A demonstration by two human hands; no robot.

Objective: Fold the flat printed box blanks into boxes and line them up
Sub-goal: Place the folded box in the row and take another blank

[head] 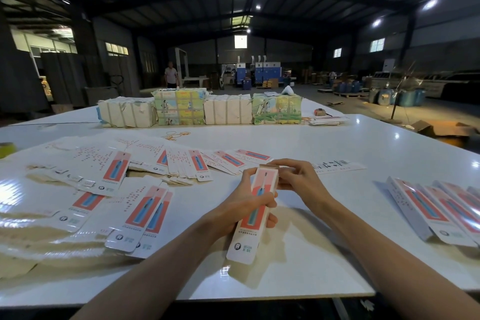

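The left grip (250,205) clasps the box (244,244) midway, steadying it. The right grip (293,179) pinches its twelve-o'clock flap (269,167), likely for tucking.

My left hand (240,206) grips a box (244,241); my right hand (296,176) pinches its far end. Flat blanks (117,189) lie left on the bench (337,148).
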